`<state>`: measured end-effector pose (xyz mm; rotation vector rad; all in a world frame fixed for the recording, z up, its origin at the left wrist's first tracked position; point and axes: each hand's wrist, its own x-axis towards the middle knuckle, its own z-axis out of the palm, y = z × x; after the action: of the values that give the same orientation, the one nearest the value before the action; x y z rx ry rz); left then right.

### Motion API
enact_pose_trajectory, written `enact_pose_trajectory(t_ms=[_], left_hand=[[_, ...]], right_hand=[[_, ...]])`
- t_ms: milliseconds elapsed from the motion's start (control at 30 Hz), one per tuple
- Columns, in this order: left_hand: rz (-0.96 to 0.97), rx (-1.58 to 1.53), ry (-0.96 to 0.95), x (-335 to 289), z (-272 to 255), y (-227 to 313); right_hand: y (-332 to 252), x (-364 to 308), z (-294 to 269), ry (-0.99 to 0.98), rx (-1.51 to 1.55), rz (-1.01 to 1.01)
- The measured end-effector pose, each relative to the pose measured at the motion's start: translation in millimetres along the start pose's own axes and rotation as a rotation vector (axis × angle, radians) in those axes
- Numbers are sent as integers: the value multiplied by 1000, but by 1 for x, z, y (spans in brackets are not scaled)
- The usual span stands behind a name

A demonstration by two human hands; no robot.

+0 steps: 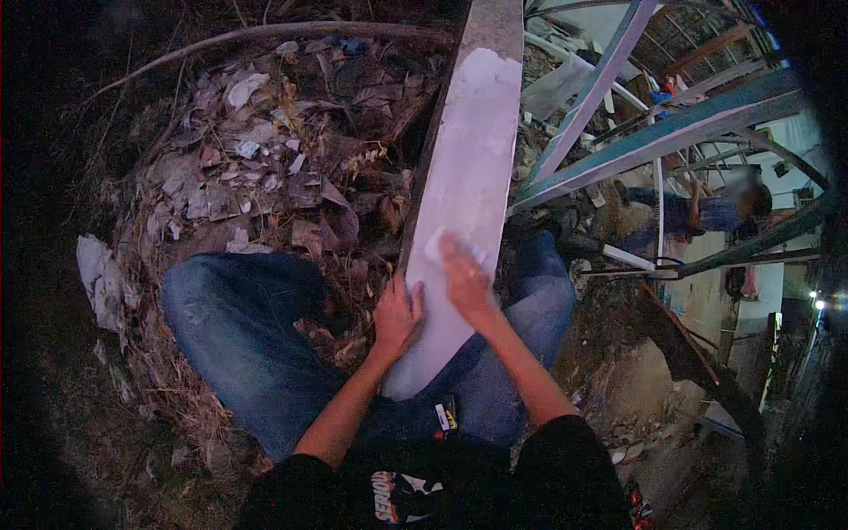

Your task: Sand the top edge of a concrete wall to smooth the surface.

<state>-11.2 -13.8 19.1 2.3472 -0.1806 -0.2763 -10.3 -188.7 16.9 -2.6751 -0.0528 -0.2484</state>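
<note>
A long wooden board (468, 159) runs away from my lap, its upper face largely coated in white, with bare grey-brown at the far end. My left hand (398, 315) grips its left edge, with the thumb over the top face. On the white face, my right hand (467, 279) presses down a small white piece (434, 247). Motion blurs those fingers, and whether the piece is paper, cloth or a pad cannot be made out. The near end of the board lies between my legs in blue jeans (238, 336).
Litter and dry leaves (247, 168) cover the ground at left, below a bent branch (265, 32). Close on the right, a blue-green metal frame (654, 146) slants across. Another person (680, 212) is beyond it. A dark curved piece (698, 362) stands at lower right.
</note>
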Motion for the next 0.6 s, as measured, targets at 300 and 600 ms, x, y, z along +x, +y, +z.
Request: enact_pose_trajectory(t_ms=[300, 600], left_hand=[[18, 17, 35, 2, 8, -7], [-77, 6, -79, 2, -2, 0]], right_hand=[[0, -15, -2, -49, -3, -107], [6, -12, -9, -63, 28, -114]])
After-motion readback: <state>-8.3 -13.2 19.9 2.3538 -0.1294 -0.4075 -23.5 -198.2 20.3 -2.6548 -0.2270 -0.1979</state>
